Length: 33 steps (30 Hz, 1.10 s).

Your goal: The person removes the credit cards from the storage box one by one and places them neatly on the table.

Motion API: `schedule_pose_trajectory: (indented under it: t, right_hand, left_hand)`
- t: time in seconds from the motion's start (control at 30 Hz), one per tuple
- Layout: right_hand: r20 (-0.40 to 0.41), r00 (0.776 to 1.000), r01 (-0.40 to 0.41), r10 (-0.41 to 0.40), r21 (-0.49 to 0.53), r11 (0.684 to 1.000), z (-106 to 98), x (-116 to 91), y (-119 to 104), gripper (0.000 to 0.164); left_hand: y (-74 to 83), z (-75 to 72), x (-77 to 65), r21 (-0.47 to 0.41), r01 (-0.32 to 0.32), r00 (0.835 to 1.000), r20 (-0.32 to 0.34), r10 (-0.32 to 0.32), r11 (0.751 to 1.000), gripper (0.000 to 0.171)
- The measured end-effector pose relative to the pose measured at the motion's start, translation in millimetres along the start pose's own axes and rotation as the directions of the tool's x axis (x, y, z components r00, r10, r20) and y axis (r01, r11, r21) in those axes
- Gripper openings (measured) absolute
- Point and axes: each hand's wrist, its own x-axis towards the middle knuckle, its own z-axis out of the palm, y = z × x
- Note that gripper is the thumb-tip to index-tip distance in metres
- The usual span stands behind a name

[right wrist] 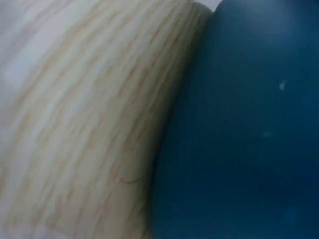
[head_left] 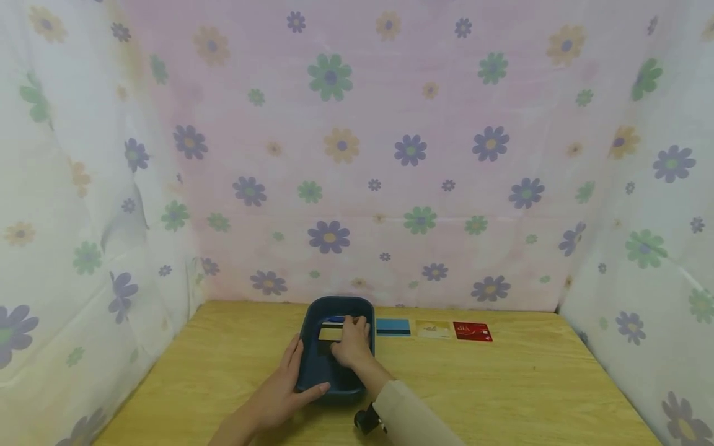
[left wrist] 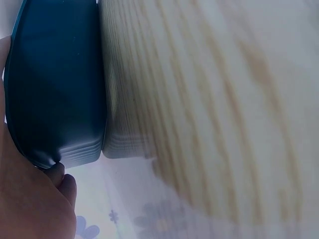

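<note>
A dark blue plastic bin (head_left: 326,376) stands on the table, its long side running away from me. My left hand (head_left: 281,384) holds its near left corner, fingers along the left wall and thumb at the front rim. In the left wrist view, fingertips (left wrist: 67,186) bend around the bin's end. Inside the bin, my right hand (head_left: 355,344) curls over a pale gold card (head_left: 330,334) with a black stripe, pinching it between fingers and thumb. A sliver of a blue card (head_left: 336,319) shows behind it. Right-hand fingers are out of sight in the right wrist view.
Right of the bin, a blue card (head_left: 393,327) with a dark stripe, a pale gold card (head_left: 434,329) and a red VIP card (head_left: 473,331) lie in a row. The wooden table (head_left: 502,390) meets flowered cloth (head_left: 446,155) at the back and sides.
</note>
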Motion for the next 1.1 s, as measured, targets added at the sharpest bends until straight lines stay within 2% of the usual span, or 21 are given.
schedule_pose_trajectory:
  t: [0.17, 0.33, 0.57, 0.77, 0.87, 1.1]
  right_hand:
    - [0.019, 0.999, -0.039, 0.039, -0.027, 0.999, 0.5, 1.7, -0.8, 0.068]
    - [0.061, 0.998, -0.026, 0.030, -0.063, 0.998, 0.3, 1.0, 1.1, 0.064]
    - [0.053, 0.998, -0.010, 0.014, -0.068, 0.998, 2.3, 0.5, 2.9, 0.045]
    - [0.044, 0.999, -0.010, 0.013, -0.075, 0.997, 3.4, -0.8, 3.4, 0.039]
    - [0.041, 0.999, -0.015, 0.017, -0.063, 0.998, 3.4, -0.6, 3.2, 0.039]
    - [0.035, 0.999, -0.019, 0.022, -0.068, 0.997, 3.9, 2.1, 2.5, 0.053]
  left_hand:
    - [-0.5, 0.5, 0.4, 0.008, -0.001, 1.000, 0.000, 0.001, 1.000, 0.114]
    - [-0.5, 1.7, -0.6, 0.012, 0.002, 1.000, 0.002, -0.002, 1.000, 0.115]
    - [-0.6, 2.3, -0.6, 0.020, 0.005, 1.000, -0.015, -0.005, 1.000, 0.115]
    - [-3.7, 3.9, 0.5, 0.025, 0.004, 1.000, -0.017, -0.004, 1.000, 0.116]
    - [-4.1, 3.8, 0.5, 0.025, -0.001, 1.000, -0.016, 0.001, 1.000, 0.116]
    - [-1.8, 2.1, 0.6, 0.017, 0.000, 1.000, -0.018, 0.000, 1.000, 0.114]
